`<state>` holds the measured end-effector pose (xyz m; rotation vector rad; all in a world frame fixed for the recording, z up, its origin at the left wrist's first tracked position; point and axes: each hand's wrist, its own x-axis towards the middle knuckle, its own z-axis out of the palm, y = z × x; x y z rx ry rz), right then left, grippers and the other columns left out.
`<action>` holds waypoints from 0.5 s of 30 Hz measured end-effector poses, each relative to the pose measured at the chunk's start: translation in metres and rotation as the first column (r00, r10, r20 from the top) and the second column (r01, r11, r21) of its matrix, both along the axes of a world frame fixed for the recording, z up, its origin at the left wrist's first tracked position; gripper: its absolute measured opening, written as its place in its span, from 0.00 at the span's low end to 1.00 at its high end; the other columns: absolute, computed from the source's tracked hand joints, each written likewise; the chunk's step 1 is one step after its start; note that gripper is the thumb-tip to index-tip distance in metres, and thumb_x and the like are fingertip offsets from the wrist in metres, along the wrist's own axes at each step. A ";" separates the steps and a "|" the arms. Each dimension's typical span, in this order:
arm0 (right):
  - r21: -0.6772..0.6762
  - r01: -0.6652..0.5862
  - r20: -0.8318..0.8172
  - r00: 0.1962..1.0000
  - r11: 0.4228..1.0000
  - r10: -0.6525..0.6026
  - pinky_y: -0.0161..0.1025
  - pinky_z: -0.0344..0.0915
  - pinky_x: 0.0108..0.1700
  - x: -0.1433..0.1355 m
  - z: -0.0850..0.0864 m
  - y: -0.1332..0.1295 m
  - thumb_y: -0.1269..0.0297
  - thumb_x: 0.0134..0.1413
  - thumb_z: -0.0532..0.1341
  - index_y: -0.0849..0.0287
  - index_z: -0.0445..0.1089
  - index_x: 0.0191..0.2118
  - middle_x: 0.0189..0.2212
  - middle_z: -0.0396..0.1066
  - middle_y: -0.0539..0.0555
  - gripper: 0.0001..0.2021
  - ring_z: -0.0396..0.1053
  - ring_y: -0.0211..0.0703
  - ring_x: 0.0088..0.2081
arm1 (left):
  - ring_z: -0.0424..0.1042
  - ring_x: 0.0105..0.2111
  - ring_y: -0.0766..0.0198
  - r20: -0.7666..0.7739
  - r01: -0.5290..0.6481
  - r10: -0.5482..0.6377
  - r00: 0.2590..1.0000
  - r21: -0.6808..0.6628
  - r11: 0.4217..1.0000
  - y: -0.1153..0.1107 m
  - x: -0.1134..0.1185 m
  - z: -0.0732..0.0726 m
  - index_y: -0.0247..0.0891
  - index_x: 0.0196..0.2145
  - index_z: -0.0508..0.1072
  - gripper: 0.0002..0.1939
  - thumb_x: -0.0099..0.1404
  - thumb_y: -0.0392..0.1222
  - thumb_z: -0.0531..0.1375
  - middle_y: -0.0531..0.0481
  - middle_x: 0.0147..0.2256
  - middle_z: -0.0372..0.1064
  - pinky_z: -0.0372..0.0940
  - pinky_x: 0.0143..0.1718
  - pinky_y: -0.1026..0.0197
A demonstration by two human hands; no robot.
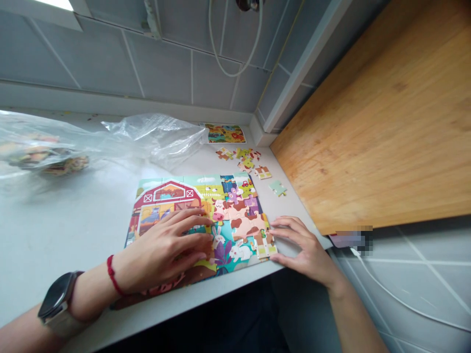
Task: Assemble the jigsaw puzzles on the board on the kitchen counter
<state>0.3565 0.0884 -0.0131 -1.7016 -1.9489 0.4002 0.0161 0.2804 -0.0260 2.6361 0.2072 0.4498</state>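
A partly assembled farm jigsaw puzzle (241, 223) lies on the white tabletop, with a red barn, a spotted cow and white rabbits. My left hand (176, 245) rests palm down over its left-middle part, fingers loosely spread, hiding the pieces beneath. At the lower right corner, a brown-and-cream puzzle piece (265, 246) sits slightly askew on the puzzle. The fingertips and thumb of my right hand (301, 247) are at its upper and lower right corners, lightly pinching it. Dark blue backing shows through gaps near the top right.
Several loose puzzle pieces (246, 159) lie beyond the puzzle, with a pale green piece (278, 188) nearer. A small picture card (225, 133) is behind them. Clear plastic bags (154, 137) spread at the left, one holding pieces. A wooden panel (382, 127) borders the right side.
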 end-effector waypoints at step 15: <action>-0.058 0.381 -0.327 0.866 0.923 -0.378 0.38 0.75 0.45 -0.025 -0.015 -0.012 0.60 0.62 0.70 0.52 0.73 0.45 0.37 0.77 0.51 0.09 0.78 0.44 0.39 | 0.66 0.63 0.49 0.032 0.002 -0.003 0.999 0.030 1.000 0.000 0.001 0.003 0.47 0.51 0.78 0.11 0.77 0.43 0.57 0.47 0.59 0.71 0.68 0.61 0.47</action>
